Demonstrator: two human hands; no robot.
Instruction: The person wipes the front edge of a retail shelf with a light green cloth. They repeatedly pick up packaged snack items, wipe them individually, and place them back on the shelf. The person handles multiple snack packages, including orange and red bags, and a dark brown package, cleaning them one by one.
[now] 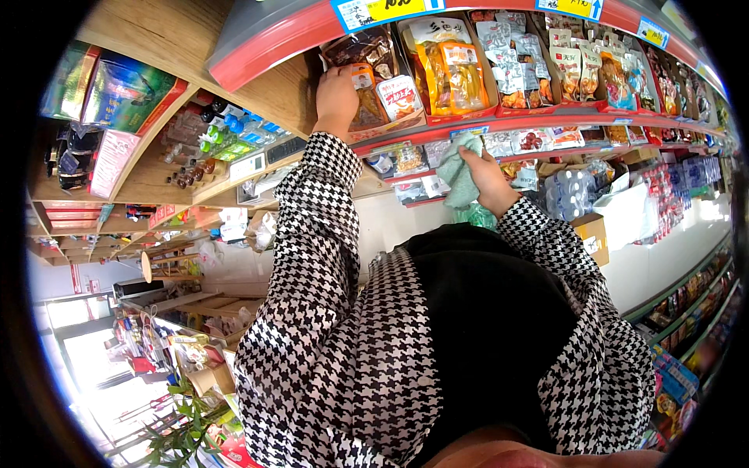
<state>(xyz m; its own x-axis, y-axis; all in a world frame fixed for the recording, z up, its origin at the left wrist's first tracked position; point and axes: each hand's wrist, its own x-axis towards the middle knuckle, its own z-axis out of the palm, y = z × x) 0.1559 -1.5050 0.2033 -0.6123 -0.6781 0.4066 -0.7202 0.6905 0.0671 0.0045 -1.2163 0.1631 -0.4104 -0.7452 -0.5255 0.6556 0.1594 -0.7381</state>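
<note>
My left hand (337,100) reaches up into an open display box at the left end of the red-edged shelf. Its fingers are curled over the edge of a brown snack packet (367,108), and the fingertips are partly hidden among the packets. A white-labelled packet (399,97) lies just right of it. Lower and to the right, my right hand (489,183) grips a crumpled grey-green cloth (459,173) in front of the lower shelf. The cloth hangs down from between thumb and fingers.
Further boxes hold yellow packets (449,66), silver packets (511,62) and other snacks. Price tags (386,9) line the upper shelf edge. Wooden shelving (148,144) with bottles stands at left. Wrapped bottles (568,193) and a cardboard box (591,238) are below right.
</note>
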